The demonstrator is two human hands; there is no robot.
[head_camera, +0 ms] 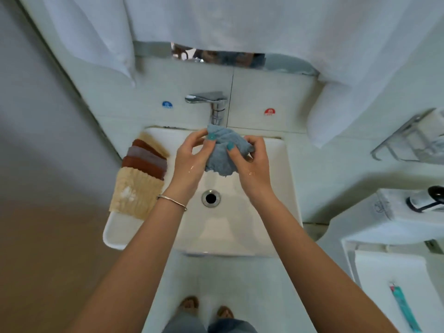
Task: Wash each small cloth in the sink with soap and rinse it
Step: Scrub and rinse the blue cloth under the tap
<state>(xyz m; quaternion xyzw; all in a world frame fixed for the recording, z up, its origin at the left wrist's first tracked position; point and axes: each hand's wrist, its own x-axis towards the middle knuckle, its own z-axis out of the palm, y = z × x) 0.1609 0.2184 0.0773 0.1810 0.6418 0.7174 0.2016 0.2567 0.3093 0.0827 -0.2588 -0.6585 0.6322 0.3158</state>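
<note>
A small blue-grey cloth (219, 152) hangs bunched above the white sink (276, 188), just below the chrome tap (211, 102). My left hand (189, 157) pinches its left upper edge with thumb and fingers. My right hand (252, 162) grips its right side, thumb across the front. Both hands look wet. On the sink's left rim lies a row of other small cloths (141, 174): beige, brown and mauve ones overlapping, the nearest beige one with a white patch on it. I cannot tell whether water runs from the tap.
The drain (211, 198) sits open in the basin's middle. White towels (319, 121) hang on the wall behind and right. A wire rack (408, 140) and a dispenser (425, 200) are at the right. A toothpaste tube (403, 308) lies on a lower white surface at right.
</note>
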